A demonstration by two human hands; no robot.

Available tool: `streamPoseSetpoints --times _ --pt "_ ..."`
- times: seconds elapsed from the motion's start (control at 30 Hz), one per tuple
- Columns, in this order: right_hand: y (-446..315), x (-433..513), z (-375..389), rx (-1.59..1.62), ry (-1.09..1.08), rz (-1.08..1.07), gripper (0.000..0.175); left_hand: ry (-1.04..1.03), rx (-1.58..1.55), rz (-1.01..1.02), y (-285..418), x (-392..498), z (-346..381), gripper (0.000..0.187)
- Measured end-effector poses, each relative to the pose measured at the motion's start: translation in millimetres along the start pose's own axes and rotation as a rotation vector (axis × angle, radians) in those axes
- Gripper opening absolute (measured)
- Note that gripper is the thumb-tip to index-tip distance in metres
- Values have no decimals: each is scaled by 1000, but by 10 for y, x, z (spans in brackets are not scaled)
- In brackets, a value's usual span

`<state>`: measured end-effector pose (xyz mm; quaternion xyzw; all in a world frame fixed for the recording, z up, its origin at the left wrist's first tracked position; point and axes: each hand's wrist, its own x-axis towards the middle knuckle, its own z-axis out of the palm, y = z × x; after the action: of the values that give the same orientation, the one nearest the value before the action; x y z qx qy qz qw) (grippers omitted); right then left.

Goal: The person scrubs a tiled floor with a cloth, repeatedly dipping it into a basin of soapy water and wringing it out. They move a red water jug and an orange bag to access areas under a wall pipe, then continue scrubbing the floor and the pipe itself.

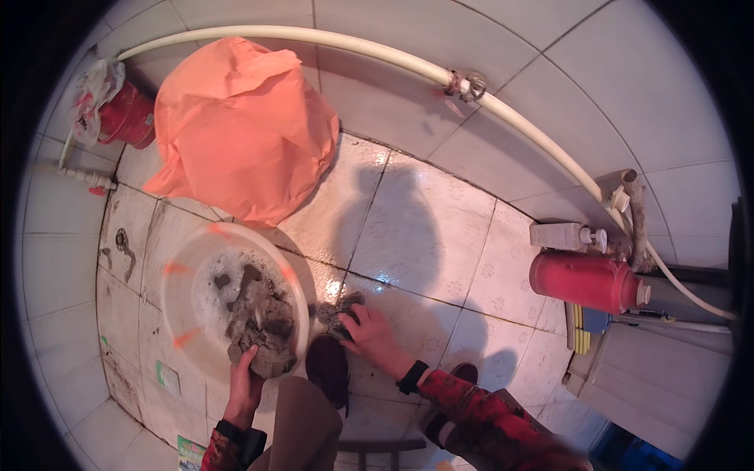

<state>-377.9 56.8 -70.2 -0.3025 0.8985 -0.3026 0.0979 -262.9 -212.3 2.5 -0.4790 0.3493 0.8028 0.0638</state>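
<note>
My left hand (244, 382) grips the near end of a bunched grey wet cloth item (262, 324), its thumb on top. The bundle rests over the near right side of a round plastic basin (177, 335) with orange marks on its wall. Soapy water with suds (215, 288) fills part of the basin. To the right of the basin, my right hand (368, 338) hangs low over the floor, fingers spread and curled at a dark grey fuzzy piece (339, 312), perhaps a scrubber or brush. Whether the fingers close on it is hidden.
A large orange sheet (241, 129) covers something behind the basin. Beside it stands a red bucket (126, 115). A cream pipe (377, 50) runs along the tiled wall. At right lie a red bottle (583, 282) and a white pump bottle (556, 235). My shoe (327, 368) is beside the basin.
</note>
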Motion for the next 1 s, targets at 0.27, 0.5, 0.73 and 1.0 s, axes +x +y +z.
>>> streamPoseSetpoints --times 0.27,0.5,0.73,1.0 --pt "-259 435 -464 295 209 249 31 143 -42 102 -102 -7 -149 48" --pt "-1154 1498 -87 68 -40 -298 27 197 457 163 -174 37 -110 39" --pt "-1216 2034 920 -407 -174 -212 18 102 358 127 -170 81 -205 34" --pt "-1199 1635 438 207 8 -195 20 33 214 94 -114 61 -241 32"
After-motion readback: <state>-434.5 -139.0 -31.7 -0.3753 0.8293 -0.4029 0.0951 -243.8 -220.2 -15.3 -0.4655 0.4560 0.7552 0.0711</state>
